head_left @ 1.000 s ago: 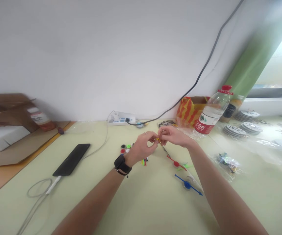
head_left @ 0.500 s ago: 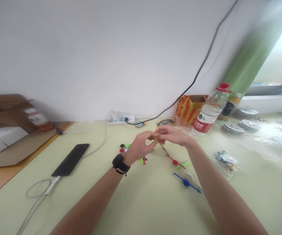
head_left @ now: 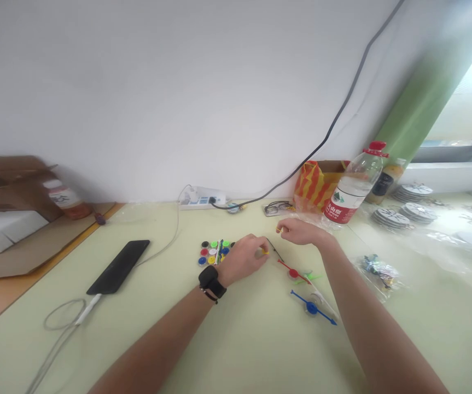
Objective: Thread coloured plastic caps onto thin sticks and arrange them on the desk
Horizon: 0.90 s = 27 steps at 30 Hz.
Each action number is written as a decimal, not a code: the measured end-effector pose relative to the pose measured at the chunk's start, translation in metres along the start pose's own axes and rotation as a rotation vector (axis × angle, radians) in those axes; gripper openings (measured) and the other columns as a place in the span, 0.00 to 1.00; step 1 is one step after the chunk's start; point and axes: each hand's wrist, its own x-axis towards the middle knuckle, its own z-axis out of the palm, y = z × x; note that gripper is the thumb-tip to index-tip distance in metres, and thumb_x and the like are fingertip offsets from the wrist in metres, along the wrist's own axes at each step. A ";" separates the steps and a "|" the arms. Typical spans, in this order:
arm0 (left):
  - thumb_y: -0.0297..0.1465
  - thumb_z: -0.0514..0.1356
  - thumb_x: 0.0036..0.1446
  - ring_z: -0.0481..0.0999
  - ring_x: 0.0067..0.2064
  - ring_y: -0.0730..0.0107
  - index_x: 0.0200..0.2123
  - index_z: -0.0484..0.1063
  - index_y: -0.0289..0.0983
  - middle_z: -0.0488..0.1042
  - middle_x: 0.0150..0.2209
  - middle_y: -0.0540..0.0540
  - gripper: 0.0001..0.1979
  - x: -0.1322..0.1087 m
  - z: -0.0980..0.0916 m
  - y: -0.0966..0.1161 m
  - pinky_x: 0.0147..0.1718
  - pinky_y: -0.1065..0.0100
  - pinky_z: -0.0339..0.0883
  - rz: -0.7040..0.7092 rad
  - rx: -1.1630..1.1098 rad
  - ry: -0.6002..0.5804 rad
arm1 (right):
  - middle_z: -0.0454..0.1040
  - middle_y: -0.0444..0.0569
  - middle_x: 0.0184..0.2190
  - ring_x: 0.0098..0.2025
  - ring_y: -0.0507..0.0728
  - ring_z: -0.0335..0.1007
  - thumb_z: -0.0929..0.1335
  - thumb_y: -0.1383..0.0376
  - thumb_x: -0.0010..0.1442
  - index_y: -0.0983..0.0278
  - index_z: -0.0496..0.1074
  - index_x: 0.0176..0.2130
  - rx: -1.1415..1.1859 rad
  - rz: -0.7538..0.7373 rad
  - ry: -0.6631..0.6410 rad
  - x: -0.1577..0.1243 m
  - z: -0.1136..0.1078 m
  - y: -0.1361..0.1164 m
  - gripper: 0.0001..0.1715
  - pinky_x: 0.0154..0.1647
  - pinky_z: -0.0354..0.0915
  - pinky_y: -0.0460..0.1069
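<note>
My left hand (head_left: 244, 258), with a black watch (head_left: 211, 279) on the wrist, pinches a small yellow piece (head_left: 265, 252) low over the table. Apart from it, to the right and a little farther back, my right hand (head_left: 299, 231) is closed on another small yellow piece (head_left: 279, 230); its exact shape is too small to make out. Several coloured round pieces (head_left: 203, 252) lie in rows left of my left hand, which covers part of them. Nearer my right forearm are a red arrow spinner (head_left: 293, 273), a blue arrow spinner (head_left: 311, 307) and a black arrow (head_left: 275, 249).
A black phone (head_left: 118, 267) with its cable lies at left, beside a cardboard box (head_left: 22, 230). Against the wall sits a power strip (head_left: 202, 200). At right stand a large water bottle (head_left: 348, 189), stacked discs (head_left: 390, 218) and a plastic bag of small parts (head_left: 379, 271).
My hands, together at one yellow spot before, have drawn apart. The left has come down and right; the right has shifted right. The rows of round pieces are more exposed.
</note>
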 end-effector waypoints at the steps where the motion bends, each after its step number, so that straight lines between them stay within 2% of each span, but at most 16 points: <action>1: 0.30 0.61 0.59 0.76 0.42 0.60 0.36 0.73 0.41 0.77 0.37 0.47 0.01 -0.001 0.003 0.000 0.42 0.62 0.68 0.004 0.030 -0.016 | 0.78 0.52 0.41 0.41 0.58 0.72 0.66 0.71 0.54 0.63 0.75 0.42 -0.016 0.024 -0.030 0.001 0.002 0.006 0.14 0.38 0.63 0.48; 6: 0.29 0.60 0.62 0.75 0.50 0.55 0.35 0.75 0.40 0.78 0.39 0.43 0.04 -0.002 0.011 -0.005 0.48 0.58 0.66 0.026 0.124 -0.044 | 0.79 0.51 0.40 0.38 0.59 0.74 0.70 0.71 0.49 0.61 0.77 0.41 -0.062 0.111 -0.116 0.004 0.006 0.023 0.17 0.34 0.63 0.49; 9: 0.29 0.61 0.62 0.71 0.56 0.51 0.39 0.76 0.41 0.80 0.41 0.43 0.04 -0.001 0.006 -0.008 0.52 0.56 0.64 0.073 0.148 -0.057 | 0.79 0.51 0.38 0.38 0.60 0.74 0.73 0.67 0.47 0.61 0.77 0.37 -0.077 0.124 -0.134 0.001 0.000 0.021 0.12 0.34 0.64 0.49; 11: 0.30 0.61 0.62 0.71 0.56 0.51 0.42 0.76 0.42 0.80 0.44 0.43 0.06 0.000 0.001 -0.008 0.53 0.56 0.64 0.095 0.153 -0.069 | 0.80 0.50 0.34 0.36 0.59 0.74 0.76 0.64 0.46 0.61 0.77 0.31 -0.070 0.102 -0.169 -0.004 -0.006 0.014 0.09 0.32 0.63 0.49; 15: 0.34 0.60 0.64 0.72 0.54 0.53 0.47 0.76 0.42 0.79 0.49 0.44 0.10 0.002 -0.014 -0.008 0.54 0.56 0.65 0.080 0.144 -0.049 | 0.79 0.46 0.28 0.32 0.57 0.73 0.79 0.58 0.38 0.61 0.78 0.25 -0.077 0.064 -0.413 -0.014 -0.010 -0.005 0.14 0.27 0.60 0.47; 17: 0.35 0.60 0.64 0.73 0.54 0.54 0.49 0.76 0.42 0.79 0.50 0.44 0.12 0.003 -0.022 -0.010 0.53 0.56 0.66 0.059 0.137 -0.027 | 0.79 0.46 0.26 0.31 0.56 0.72 0.80 0.58 0.36 0.62 0.78 0.23 -0.083 0.081 -0.540 -0.015 -0.008 -0.014 0.14 0.27 0.59 0.47; 19: 0.35 0.60 0.63 0.74 0.51 0.56 0.47 0.77 0.43 0.79 0.48 0.46 0.11 0.004 -0.030 -0.012 0.49 0.58 0.67 0.033 0.126 -0.026 | 0.79 0.46 0.25 0.31 0.56 0.71 0.79 0.59 0.36 0.62 0.77 0.21 -0.073 0.093 -0.611 -0.014 -0.005 -0.020 0.12 0.27 0.59 0.46; 23: 0.31 0.61 0.60 0.76 0.44 0.58 0.36 0.80 0.43 0.80 0.39 0.47 0.06 0.003 -0.034 -0.019 0.42 0.61 0.67 0.018 0.132 -0.106 | 0.79 0.47 0.24 0.30 0.56 0.71 0.78 0.62 0.37 0.63 0.76 0.19 -0.067 0.095 -0.603 -0.012 -0.001 -0.022 0.11 0.27 0.58 0.47; 27: 0.31 0.60 0.59 0.75 0.45 0.57 0.35 0.81 0.42 0.79 0.40 0.45 0.08 0.001 -0.031 -0.021 0.40 0.61 0.66 0.059 0.182 -0.201 | 0.76 0.45 0.24 0.29 0.56 0.70 0.77 0.64 0.41 0.63 0.76 0.23 -0.062 0.050 -0.504 -0.012 -0.003 -0.019 0.08 0.26 0.58 0.48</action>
